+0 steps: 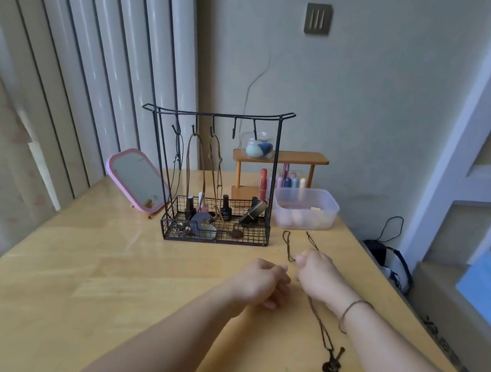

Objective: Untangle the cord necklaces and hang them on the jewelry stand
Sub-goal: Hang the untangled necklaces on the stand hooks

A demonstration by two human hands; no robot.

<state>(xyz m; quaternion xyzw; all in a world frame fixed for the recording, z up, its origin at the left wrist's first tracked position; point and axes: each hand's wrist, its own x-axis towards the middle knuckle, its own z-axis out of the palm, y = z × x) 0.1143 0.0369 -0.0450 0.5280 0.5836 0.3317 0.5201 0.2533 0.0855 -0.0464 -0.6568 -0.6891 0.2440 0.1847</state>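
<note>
Dark cord necklace [319, 324] trailing along the table's [79, 259] right edge, pendant [332, 366] toward the near right corner, loop ends lying beyond the knuckles. Right hand [317, 272] pinching the cord in a curled grip; left hand [261, 281] curled beside it, hold unclear. Probably still teasing strands apart; next, lifting the freed loop onto a vacant hook of the jewelry stand [221, 113], already bearing three necklaces.
</note>
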